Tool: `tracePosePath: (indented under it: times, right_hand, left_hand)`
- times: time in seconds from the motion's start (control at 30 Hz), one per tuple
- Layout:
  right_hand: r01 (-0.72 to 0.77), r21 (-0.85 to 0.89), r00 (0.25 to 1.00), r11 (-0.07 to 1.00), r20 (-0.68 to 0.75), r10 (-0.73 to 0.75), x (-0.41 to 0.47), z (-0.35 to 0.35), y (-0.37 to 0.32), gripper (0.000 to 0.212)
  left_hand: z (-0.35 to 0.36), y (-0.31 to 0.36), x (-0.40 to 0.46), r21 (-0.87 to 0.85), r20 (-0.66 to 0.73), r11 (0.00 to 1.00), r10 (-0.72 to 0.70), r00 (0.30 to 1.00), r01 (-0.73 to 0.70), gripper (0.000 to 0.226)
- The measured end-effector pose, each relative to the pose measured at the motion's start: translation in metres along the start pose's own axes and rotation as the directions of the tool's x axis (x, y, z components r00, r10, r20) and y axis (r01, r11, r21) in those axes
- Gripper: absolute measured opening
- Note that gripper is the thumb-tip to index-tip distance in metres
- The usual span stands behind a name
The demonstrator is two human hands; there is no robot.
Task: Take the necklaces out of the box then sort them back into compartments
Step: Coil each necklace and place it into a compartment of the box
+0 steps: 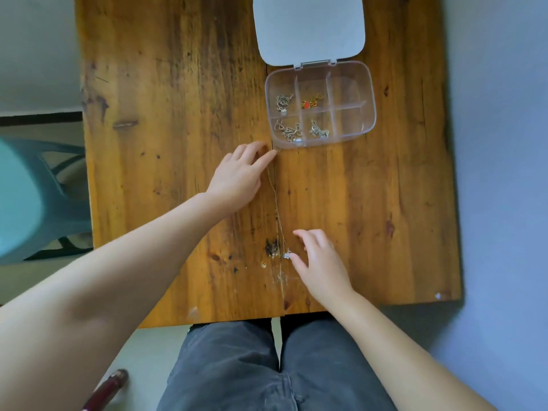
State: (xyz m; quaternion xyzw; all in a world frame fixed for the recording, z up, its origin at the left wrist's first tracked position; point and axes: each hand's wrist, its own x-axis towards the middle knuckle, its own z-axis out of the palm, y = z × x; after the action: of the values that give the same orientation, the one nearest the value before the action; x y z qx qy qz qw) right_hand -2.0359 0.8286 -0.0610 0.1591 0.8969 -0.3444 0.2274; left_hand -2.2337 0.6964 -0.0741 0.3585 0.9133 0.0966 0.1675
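A thin gold necklace [275, 200] lies stretched in a line down the middle of the wooden table [166, 120]. My left hand [240, 176] pinches its far end at the fingertips, just in front of the box. My right hand [320, 262] has its fingers spread, and the thumb tip touches the small silver pendant [286, 256] at the near end. The clear compartment box [367, 93] stands open at the back right. Its left and middle compartments hold silver necklaces [289, 132] and a red-and-gold one [310, 102]. The two right compartments look empty.
The box's white lid [308, 25] lies flat behind it, near the table's far edge. A teal chair [26, 197] stands left of the table. My legs in grey trousers [267, 369] are at the near edge. A dark red object [109, 387] lies on the floor.
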Motion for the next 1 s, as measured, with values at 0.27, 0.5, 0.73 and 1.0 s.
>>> tracePosePath:
  times: [0.27, 0.5, 0.73, 1.0]
  right_hand:
    - [0.055, -0.159, 0.983, 0.986, -0.167, -0.081, -0.003, 0.024, -0.003, 0.021]
    - [0.063, 0.093, 0.978, 0.994, -0.203, -0.043, -0.005, 0.008, 0.006, 0.017]
    - [0.007, 0.343, 0.891, 0.939, -0.428, 0.149, -0.018, -0.049, 0.046, 0.012]
    - [-0.220, 0.317, 0.803, 0.923, -0.478, 0.356, -0.039, -0.081, 0.138, 0.006]
  left_hand:
    - [-0.007, -0.011, 0.019, 0.064, -0.061, 0.987, 0.154, 0.986, -0.150, 0.014]
    - [-0.010, 0.004, 0.007, -0.249, -0.137, 0.968, -0.070, 0.988, 0.034, 0.008]
    - [-0.041, 0.085, 0.045, -0.779, 0.076, 0.591, -0.247, 0.966, 0.212, 0.011]
    - [-0.014, 0.201, 0.136, -0.731, 0.155, 0.668, -0.034, 0.987, 0.138, 0.011]
